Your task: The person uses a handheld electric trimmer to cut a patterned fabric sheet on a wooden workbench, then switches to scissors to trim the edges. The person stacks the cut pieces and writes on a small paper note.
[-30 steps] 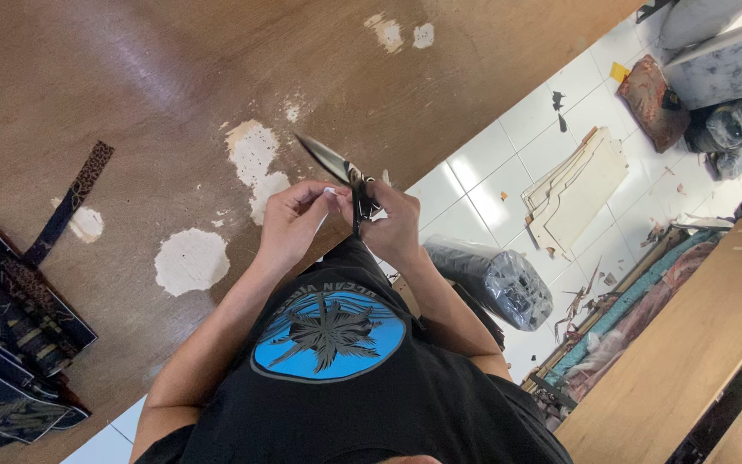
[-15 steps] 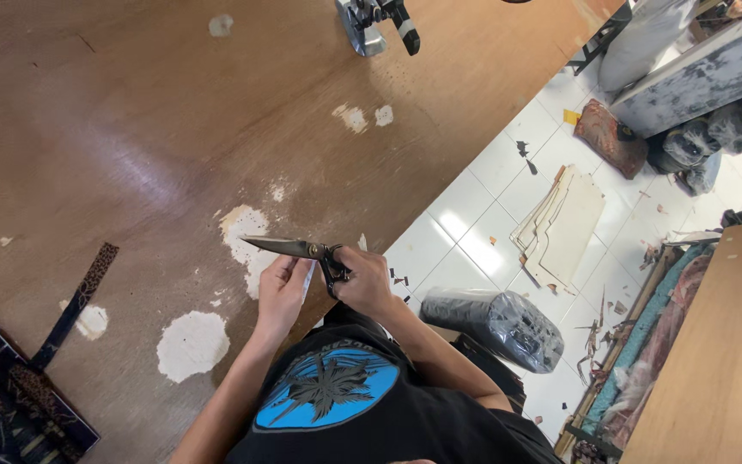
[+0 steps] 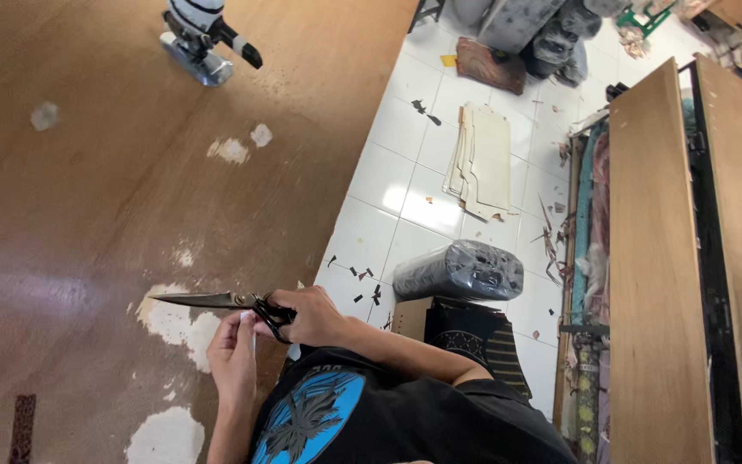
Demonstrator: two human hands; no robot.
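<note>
Here, scissors point(image 3: 216, 300) in right hand point(image 3: 307, 315) grip, left hand point(image 3: 234, 354) just beneath.

Glossy worn wooden table point(image 3: 88, 215), metal scissors point(image 3: 208, 300)

- You're in a tailoring or cutting workshop: big worn wooden cutting table point(image 3: 88, 215), electric cloth cutter point(image 3: 199, 39).
- Fabric roll point(image 3: 459, 269), cut pattern pieces point(image 3: 483, 159), scraps across the white tiled floor point(image 3: 388, 163).

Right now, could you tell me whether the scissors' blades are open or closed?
Closed: the scissors show as one narrow tapering point over the wooden table, with no gap between blades. The right hand grips the handles.
</note>
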